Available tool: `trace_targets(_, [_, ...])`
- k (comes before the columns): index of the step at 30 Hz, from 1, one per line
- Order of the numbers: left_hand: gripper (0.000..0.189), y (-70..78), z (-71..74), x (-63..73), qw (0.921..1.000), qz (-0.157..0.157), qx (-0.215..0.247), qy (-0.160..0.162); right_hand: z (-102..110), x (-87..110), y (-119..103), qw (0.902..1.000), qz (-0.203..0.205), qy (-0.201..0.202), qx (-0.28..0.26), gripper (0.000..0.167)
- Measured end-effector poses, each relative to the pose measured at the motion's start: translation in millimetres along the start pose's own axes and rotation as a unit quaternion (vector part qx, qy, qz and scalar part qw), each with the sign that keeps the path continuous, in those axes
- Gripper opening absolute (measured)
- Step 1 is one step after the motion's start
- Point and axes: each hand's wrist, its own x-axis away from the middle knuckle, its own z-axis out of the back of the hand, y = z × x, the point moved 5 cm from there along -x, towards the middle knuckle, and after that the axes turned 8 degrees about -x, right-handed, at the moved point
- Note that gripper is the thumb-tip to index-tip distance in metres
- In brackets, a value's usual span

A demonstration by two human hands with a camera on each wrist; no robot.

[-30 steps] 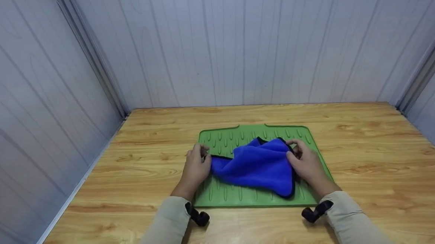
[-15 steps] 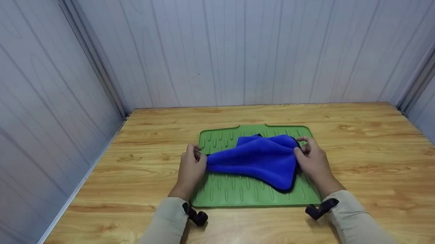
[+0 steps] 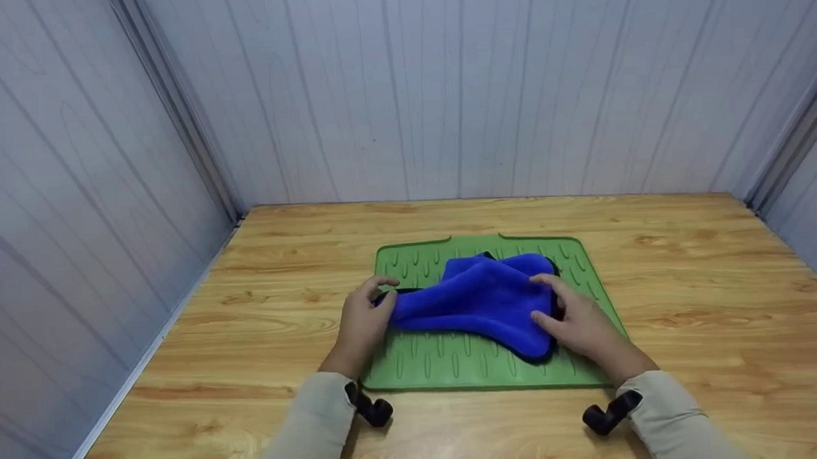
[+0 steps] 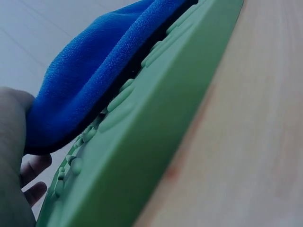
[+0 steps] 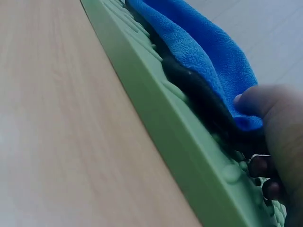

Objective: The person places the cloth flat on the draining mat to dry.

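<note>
Left hand [image 3: 362,323] pinches blue cloth [image 3: 479,301] by the mat's [image 3: 437,368] left edge; right hand [image 3: 585,324] loose, fingers apart: one tug could skew it

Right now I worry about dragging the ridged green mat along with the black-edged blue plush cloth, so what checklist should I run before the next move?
1. Left hand pinching the left end of the cloth: ok.
2. Right hand pinching the right edge: not ok; it touches the cloth, but thumb and index finger are spread apart.
3. Cloth smooth: not ok; it is creased and bunched.
4. Mat flat on the brown wood-patterned table: ok.
5. Mat fixed against sliding: cannot tell.
6. Nothing hidden under the cloth: cannot tell.
</note>
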Motion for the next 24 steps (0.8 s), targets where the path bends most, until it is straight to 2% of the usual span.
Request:
trace_targets(4, [0.019,-0.8,3.2,0.8,0.9982,0.011,0.035,0.047,6,2.1,2,0.9999,0.010,0.008,-0.006,0.046])
trace_targets(8, [0.017,-0.4,7.4,4.6,0.9925,0.024,0.071,0.097,16,3.9,5,0.9989,0.016,0.023,-0.037,0.042])
trace_targets(10, [0.017,1.0,8.9,7.4,0.9907,0.023,0.078,0.109,20,4.5,8,0.9978,0.016,0.025,-0.059,0.041])
trace_targets(12, [0.018,3.3,9.8,9.7,0.9915,0.016,0.073,0.107,22,4.8,12,0.9963,0.014,0.021,-0.082,0.041])
trace_targets(15, [0.023,4.7,7.3,11.3,0.9961,0.014,0.053,0.069,23,5.1,17,0.9949,0.012,0.013,-0.099,0.042])
trace_targets(17, [0.028,4.4,3.9,11.8,0.9985,0.024,0.039,0.029,23,5.1,19,0.9946,0.012,0.009,-0.103,0.042])
trace_targets(19, [0.034,4.4,-0.1,10.5,0.9997,0.020,0.001,-0.012,22,4.6,19,0.9951,0.014,0.007,-0.098,0.043])
trace_targets(22, [0.044,4.7,-5.3,8.5,0.9955,0.009,-0.069,-0.065,20,3.5,17,0.9968,0.010,0.011,-0.079,0.045])
trace_targets(24, [0.045,4.4,-7.0,6.6,0.9917,-0.004,-0.099,-0.082,17,2.2,14,0.9979,0.003,0.018,-0.062,0.045])
